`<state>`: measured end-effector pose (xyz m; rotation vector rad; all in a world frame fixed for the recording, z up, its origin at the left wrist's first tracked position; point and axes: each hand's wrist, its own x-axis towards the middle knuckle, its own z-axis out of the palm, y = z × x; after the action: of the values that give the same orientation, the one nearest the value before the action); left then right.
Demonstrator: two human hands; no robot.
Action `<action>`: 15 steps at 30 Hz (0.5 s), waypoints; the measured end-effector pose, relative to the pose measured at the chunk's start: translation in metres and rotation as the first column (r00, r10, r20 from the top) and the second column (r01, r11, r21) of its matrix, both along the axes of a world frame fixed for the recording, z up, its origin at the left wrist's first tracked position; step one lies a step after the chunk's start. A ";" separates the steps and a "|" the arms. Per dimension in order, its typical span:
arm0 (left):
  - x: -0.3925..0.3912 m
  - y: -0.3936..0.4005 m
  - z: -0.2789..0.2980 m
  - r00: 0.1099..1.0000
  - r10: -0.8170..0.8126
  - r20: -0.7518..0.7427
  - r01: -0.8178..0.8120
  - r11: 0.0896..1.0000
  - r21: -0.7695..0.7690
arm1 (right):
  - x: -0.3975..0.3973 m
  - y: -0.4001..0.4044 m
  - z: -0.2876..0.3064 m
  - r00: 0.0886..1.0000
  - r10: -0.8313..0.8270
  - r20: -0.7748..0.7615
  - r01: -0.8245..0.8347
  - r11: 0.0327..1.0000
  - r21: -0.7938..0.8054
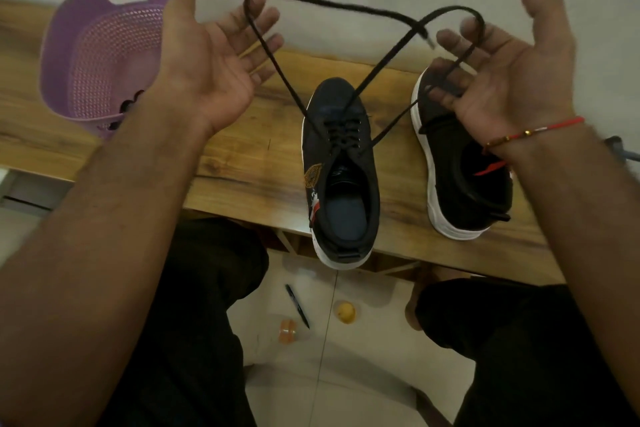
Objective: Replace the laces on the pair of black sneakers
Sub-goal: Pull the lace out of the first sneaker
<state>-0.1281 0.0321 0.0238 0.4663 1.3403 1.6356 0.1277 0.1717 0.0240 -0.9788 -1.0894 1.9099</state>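
Here, laced sneaker (341, 163) toe-away, lengthwise across the table (242, 149).

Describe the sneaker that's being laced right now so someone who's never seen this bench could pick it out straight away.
On the wooden bench, right of the purple basket, two black sneakers stand side by side. The one meant is the left sneaker, its heel overhanging the near edge. Unlike its neighbour, its black lace runs up in a V to both raised hands.
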 end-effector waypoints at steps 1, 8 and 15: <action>-0.002 0.000 -0.001 0.999 0.034 -0.035 -0.036 0.999 -0.041 | 0.000 0.003 -0.001 0.998 -0.030 0.053 0.028 0.999 0.031; 0.014 0.009 -0.008 0.795 -0.134 -0.592 -0.074 0.947 -0.313 | -0.010 0.001 -0.022 0.788 -0.169 0.592 -0.212 0.828 0.519; 0.030 0.013 -0.027 0.223 -0.638 -0.737 0.336 0.760 -0.556 | -0.027 -0.036 -0.032 0.490 0.051 0.870 -0.799 0.425 0.425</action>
<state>-0.0983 0.0446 -0.0036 1.6191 1.8689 0.4915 0.1003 0.1361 -0.0080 -0.9200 -2.7571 0.9177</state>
